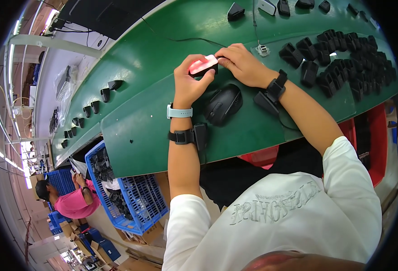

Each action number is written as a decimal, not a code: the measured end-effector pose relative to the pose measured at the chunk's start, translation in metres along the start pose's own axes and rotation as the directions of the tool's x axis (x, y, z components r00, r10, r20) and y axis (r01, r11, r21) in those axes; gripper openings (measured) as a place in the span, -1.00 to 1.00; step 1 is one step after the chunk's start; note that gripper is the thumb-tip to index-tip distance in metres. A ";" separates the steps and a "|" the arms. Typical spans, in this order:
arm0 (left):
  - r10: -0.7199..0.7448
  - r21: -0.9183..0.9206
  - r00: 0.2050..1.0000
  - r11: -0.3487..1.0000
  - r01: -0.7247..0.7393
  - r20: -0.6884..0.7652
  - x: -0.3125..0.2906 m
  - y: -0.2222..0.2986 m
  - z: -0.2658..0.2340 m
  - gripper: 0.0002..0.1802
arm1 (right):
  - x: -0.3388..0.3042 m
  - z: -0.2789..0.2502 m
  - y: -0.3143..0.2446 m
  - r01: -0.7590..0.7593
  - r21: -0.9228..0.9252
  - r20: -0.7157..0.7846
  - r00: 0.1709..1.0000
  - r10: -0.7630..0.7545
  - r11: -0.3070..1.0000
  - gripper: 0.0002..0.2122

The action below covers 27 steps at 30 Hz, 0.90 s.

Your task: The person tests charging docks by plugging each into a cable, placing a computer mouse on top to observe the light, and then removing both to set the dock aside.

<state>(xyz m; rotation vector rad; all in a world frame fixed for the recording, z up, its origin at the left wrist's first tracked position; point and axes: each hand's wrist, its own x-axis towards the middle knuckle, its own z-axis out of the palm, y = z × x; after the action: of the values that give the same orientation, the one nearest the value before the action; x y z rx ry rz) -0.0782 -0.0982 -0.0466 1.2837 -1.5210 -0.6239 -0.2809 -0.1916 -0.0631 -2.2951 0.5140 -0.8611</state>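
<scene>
White shirt (275, 226) and black wristbands (181, 137) are worn

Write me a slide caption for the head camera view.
Left hand holding a black device with a glowing top, right hand at its end, over a green workbench strewn with black parts.

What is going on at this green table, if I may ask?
The person's left hand holds a small black device whose top glows pinkish white; the right hand is at its right end, by a black cable. A black mouse lies below on the green table, with many black pieces grouped at right.
</scene>
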 end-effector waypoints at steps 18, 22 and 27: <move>-0.080 -0.116 0.994 0.991 0.072 -0.069 -0.001 0.006 0.007 -0.68 | 0.000 0.000 0.001 0.068 0.001 -0.061 0.996 -0.067 0.998 -0.80; -0.048 -0.101 0.996 0.994 0.041 -0.069 -0.001 0.001 0.006 -0.67 | 0.001 0.000 0.001 0.060 0.010 -0.045 0.997 -0.059 0.998 -0.81; -0.076 -0.082 0.996 0.994 0.073 -0.036 -0.001 0.000 0.001 -0.62 | -0.002 -0.003 -0.002 -0.007 0.060 -0.002 1.000 0.007 0.998 -0.82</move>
<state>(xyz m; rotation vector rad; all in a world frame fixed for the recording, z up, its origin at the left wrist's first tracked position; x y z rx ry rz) -0.0793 -0.0974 -0.0476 1.2888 -1.4072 -0.6973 -0.2834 -0.1902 -0.0608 -2.2371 0.4910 -0.8644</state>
